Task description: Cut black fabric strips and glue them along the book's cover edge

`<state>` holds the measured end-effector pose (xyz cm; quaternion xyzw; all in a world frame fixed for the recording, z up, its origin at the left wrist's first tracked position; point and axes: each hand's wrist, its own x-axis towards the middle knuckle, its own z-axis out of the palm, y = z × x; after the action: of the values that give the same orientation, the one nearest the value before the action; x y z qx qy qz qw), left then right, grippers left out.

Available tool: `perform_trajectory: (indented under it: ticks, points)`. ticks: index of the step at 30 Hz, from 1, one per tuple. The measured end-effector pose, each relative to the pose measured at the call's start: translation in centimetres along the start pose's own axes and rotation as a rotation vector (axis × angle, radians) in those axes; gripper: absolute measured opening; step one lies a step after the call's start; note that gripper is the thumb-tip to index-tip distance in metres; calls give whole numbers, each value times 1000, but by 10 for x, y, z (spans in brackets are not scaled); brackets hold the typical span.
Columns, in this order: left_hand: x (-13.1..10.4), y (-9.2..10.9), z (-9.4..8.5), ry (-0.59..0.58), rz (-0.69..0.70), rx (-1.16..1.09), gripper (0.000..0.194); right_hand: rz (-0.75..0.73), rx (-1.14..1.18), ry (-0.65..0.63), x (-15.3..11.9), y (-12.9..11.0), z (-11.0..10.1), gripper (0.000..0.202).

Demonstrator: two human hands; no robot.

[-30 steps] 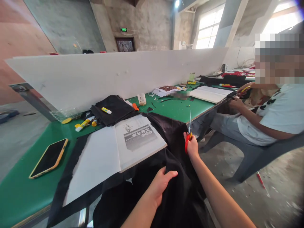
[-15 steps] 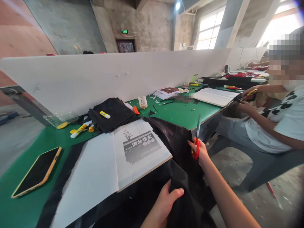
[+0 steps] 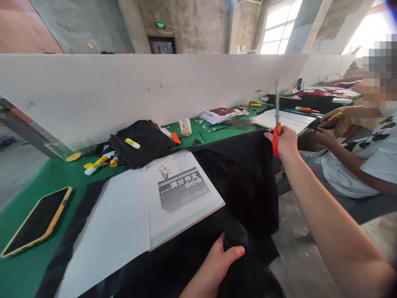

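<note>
Black cloth spreads under an open book and hangs over the table's near edge. My left hand grips a fold of this cloth below the book's right corner, thumb on top. Red-handled scissors are in my right hand, blades pointing up. The fingertips of that hand also pinch the cloth's far right edge, holding it raised off the table. The book's left side is blank white; its right page carries a grey printed title block.
A phone lies on the green table at left. Glue sticks, folded black cloth and a clear cup stand behind the book. A white divider runs along the back. At right a person sits holding yellow-handled scissors.
My right hand has moved up and to the right with the scissors, lifting the cloth's far edge. My left hand keeps its hold on the cloth. The view has shifted slightly.
</note>
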<state>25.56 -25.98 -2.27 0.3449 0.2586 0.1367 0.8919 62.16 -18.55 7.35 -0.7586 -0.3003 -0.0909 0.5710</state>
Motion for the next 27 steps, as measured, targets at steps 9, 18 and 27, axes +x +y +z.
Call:
perform_trajectory:
  ticks: [9,18,27]
  points:
    - [23,-8,4,147,-147,-8,32,-166,-572,0,90,-24,71,22]
    - [35,-4,3,171,-170,-68,29,-87,-741,-235,82,1,126,31]
    - [34,-7,0,151,-180,-60,34,-148,-460,-443,4,-17,58,43]
